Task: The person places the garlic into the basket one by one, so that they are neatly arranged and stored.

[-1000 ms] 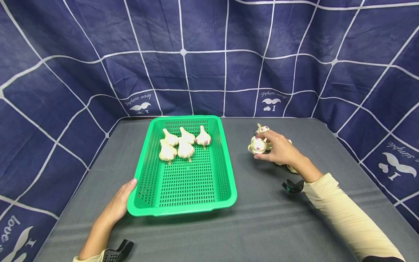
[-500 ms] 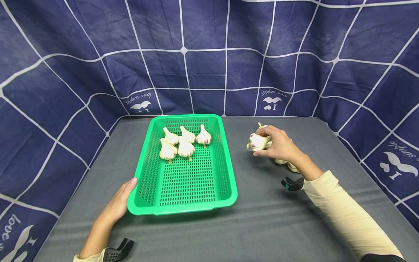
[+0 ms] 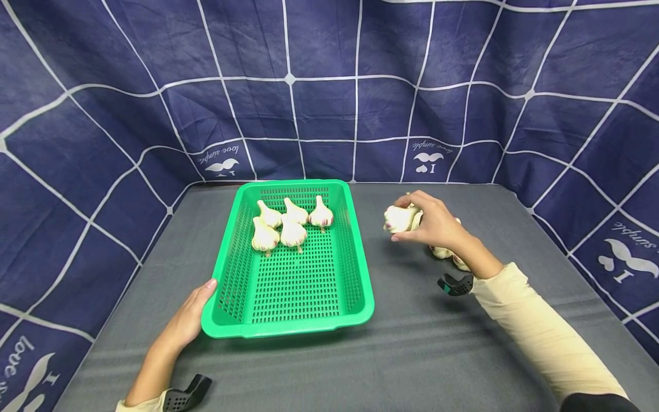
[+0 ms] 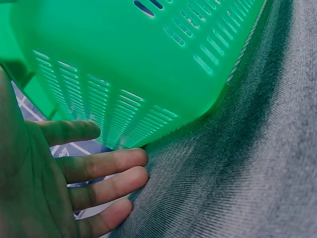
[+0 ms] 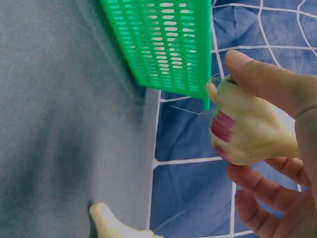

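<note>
My right hand (image 3: 436, 222) pinches a garlic bulb (image 3: 399, 220) above the grey cloth, right of the green basket (image 3: 288, 328). In the right wrist view, thumb and fingers grip the bulb (image 5: 242, 129), which is white with purple patches, its root end toward the basket wall. My left hand (image 3: 186, 318) is at the basket's front left corner, fingertips at the rim. The left wrist view shows this hand's fingers (image 4: 106, 166) fairly straight beside the slotted wall. Several garlic bulbs (image 3: 293, 233) lie in the back half of the basket.
More garlic bulbs (image 3: 441, 252) lie on the grey cloth (image 3: 412, 355), partly hidden under my right hand and wrist. One stray bulb (image 5: 111, 224) shows low in the right wrist view. A blue curtain with white lines (image 3: 329, 109) surrounds the surface at back and sides.
My right hand has lifted slightly and moved a little left with the garlic bulb, which has tilted in its grip. The left hand and basket stay in place.
</note>
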A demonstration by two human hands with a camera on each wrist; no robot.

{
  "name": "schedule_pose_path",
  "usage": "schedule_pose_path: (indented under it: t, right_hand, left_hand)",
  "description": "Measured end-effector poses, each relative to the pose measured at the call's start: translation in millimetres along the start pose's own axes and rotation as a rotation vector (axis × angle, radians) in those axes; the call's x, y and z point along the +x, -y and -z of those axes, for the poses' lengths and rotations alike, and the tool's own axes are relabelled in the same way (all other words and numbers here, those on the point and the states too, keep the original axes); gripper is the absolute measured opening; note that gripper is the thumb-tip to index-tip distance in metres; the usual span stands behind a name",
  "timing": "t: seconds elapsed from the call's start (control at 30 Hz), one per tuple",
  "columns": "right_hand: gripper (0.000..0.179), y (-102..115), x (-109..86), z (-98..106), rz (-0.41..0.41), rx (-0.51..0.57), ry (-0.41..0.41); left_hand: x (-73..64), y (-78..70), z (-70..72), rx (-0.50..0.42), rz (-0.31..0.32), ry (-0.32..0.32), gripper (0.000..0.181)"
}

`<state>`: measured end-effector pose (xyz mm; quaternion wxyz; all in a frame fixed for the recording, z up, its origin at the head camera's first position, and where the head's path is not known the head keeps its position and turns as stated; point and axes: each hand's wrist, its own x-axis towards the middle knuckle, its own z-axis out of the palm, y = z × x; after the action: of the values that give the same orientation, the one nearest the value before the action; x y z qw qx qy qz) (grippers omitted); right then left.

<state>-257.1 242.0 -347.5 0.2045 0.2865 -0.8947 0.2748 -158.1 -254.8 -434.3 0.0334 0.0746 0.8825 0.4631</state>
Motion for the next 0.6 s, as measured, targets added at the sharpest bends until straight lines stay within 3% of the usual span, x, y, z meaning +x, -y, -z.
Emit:
schedule_pose_path:
  t: [0.27,0.6]
  right_hand:
    - [0.111,10.1,9.8,0.8,-0.012,0.060,-0.036]
    - [0.120,22.2,19.6,-2.0,-0.042,0.072,-0.068]
  left_hand:
    - [-0.6,-0.9,-0.3,0.004,0.012,0.000,0.065]
    - [-1.4,-1.0,-0.1,0.007,0.012,0.005,0.066]
